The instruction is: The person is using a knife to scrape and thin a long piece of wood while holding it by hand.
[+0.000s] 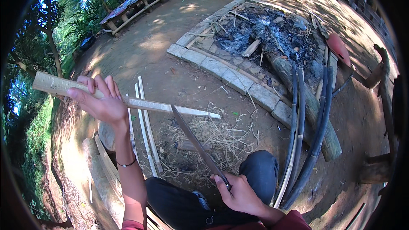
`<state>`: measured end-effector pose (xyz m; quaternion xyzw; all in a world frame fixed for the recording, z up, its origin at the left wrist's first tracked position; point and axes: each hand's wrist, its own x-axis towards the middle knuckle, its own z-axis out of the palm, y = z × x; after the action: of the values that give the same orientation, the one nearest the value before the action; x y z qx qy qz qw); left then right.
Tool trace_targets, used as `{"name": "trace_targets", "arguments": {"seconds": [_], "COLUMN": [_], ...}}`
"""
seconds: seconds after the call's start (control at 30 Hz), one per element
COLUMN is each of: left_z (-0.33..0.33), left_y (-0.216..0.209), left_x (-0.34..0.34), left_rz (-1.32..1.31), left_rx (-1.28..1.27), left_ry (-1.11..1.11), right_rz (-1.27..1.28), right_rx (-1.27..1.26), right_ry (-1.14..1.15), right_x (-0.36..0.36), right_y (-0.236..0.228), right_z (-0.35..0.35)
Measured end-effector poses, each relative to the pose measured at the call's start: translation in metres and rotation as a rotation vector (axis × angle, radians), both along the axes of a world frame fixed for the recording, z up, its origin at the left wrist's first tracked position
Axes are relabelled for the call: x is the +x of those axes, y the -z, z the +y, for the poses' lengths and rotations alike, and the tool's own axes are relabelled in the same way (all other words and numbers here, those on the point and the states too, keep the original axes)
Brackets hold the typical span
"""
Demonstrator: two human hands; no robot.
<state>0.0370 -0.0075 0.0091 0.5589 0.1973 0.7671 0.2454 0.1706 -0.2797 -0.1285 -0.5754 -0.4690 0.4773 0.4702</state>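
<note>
My left hand [103,100] is raised at the left, its fingers wrapped round a long pale bamboo strip [168,107]. The strip runs from a broad end at the far left to a narrow tip near the middle. In my right hand [238,194], low and right of centre, is the handle of a long dark-bladed machete [198,147]. Its blade slants up and left, and the tip meets or overlaps the strip's lower edge; whether they touch I cannot tell. Beneath them, thin shavings [217,138] lie heaped on the dirt between my knees.
Pale split strips [147,132] lie left of the shavings, beside a log [100,170]. Dark bamboo poles [317,145] and a thick log [313,110] lean at the right. Ahead is a stone-edged fire pit [230,72] with ash. A bench [145,2] stands beyond.
</note>
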Motion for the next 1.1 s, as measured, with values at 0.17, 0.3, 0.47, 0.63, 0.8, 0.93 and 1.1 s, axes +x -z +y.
{"name": "trace_targets", "arguments": {"seconds": [0.17,0.3,0.47,0.63,0.8,0.93,1.1], "left_z": [0.011,0.019,0.028,0.039,0.033,0.037,0.036], "left_y": [-0.006,-0.01,-0.011,-0.015,-0.011,-0.013,-0.016], "left_x": [0.031,0.041,0.035,0.012,0.035,0.037,0.039], "left_rz": [0.008,0.044,0.032,-0.018,0.049,0.077,0.127], "left_rx": [-0.026,-0.031,-0.094,-0.177,-0.171,-0.152,-0.126], "left_ry": [0.052,0.014,-0.067,-0.193,-0.171,-0.187,-0.194], "right_rz": [0.002,-0.131,-0.18,-0.216,-0.22,-0.244,-0.246], "right_rx": [0.115,0.182,0.067,0.079,0.007,-0.059,-0.045], "right_ry": [0.12,0.194,0.295,0.186,0.284,0.379,0.268], "right_x": [-0.008,-0.028,-0.018,-0.035,-0.027,-0.022,-0.02], "right_y": [0.001,0.026,0.124,0.094,0.133,0.202,0.145], "right_z": [0.053,0.097,0.146,0.158,0.168,0.181,0.182]}}
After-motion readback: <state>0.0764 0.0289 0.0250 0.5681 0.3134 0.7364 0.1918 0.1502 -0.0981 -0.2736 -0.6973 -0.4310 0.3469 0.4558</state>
